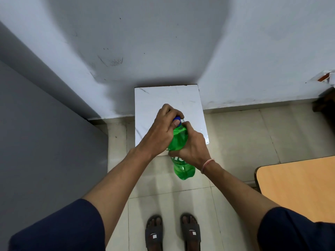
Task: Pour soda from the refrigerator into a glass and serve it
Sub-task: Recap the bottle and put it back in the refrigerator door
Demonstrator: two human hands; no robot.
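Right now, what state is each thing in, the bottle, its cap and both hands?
Green soda bottle: held in the air, tilted, partly full.
Blue cap: on the bottle neck, mostly covered by fingers.
Left hand: closed around the cap.
Right hand: wrapped around the bottle's body.
White marble-top stand: bare where visible.

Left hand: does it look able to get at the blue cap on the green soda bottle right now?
Probably yes. The left hand is already closed over the blue cap, with nothing between them, while the right hand grips the green plastic soda bottle around its middle.
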